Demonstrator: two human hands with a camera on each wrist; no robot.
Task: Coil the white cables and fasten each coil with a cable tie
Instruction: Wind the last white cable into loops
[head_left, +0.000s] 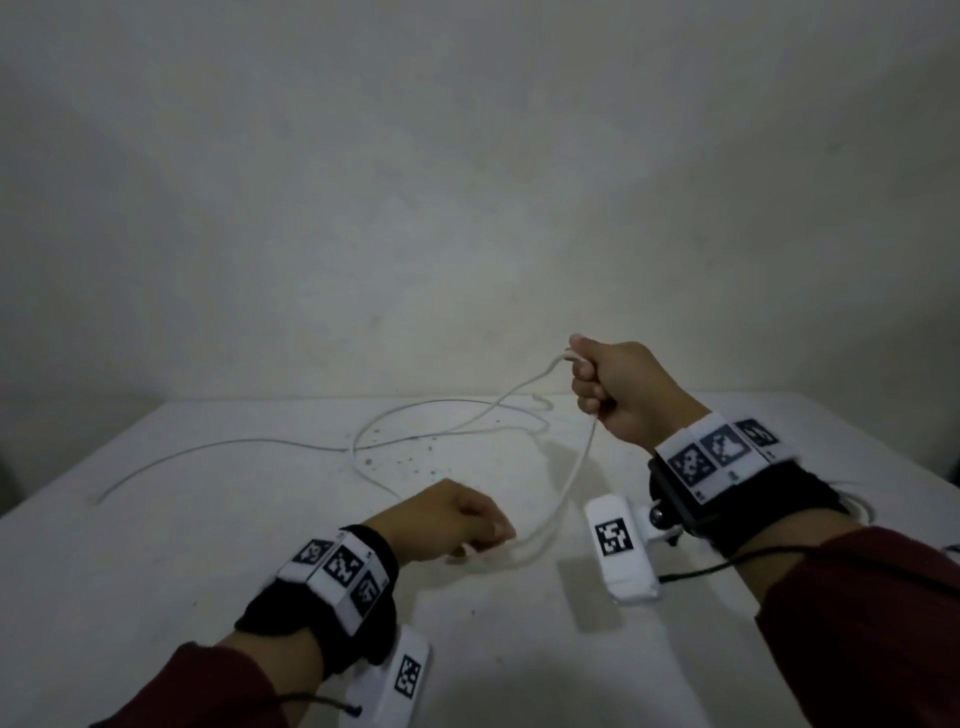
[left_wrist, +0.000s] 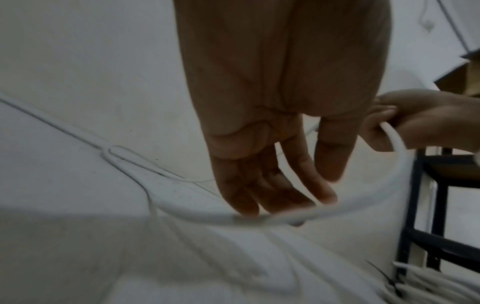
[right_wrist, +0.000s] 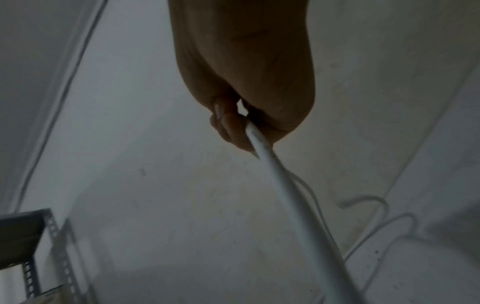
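Head view, right hand: the right hand (head_left: 618, 389) was raised above the pale, speckled table top (head_left: 260, 545), its fingers curled into a fist round the thin white round cable (head_left: 569, 478).
Head view, cable: from that fist one strand dropped down towards the left hand (head_left: 447, 519); another ran away from the fist into a loose loop beyond both hands, and a long tail trailed off well to the left of the left hand.
Head view, left hand: low over the table, knuckles up, fingers bent near the bottom of the hanging strand. Whether it gripped the cable could not be told from here.
Left wrist view: the left hand's fingers (left_wrist: 272, 185) were fairly straight and pointed down, tips at or just above the blurred cable arc; no pinch showed. Beyond them the right hand (left_wrist: 415, 121) clamped the cable (left_wrist: 397, 144). Coiled white cables with a thin black cable tie (left_wrist: 384, 277) lay in the lower right corner.
Right wrist view: the right hand (right_wrist: 246, 86) was closed tightly on the cable (right_wrist: 285, 191), which left the fist and ran down and away.
Risk, loop: only one turn seemed gathered, so if the left hand missed the strand, the loop would likely sag out of shape.
Risk, tail: the crossed loop on the table might tangle or kink when pulled in.
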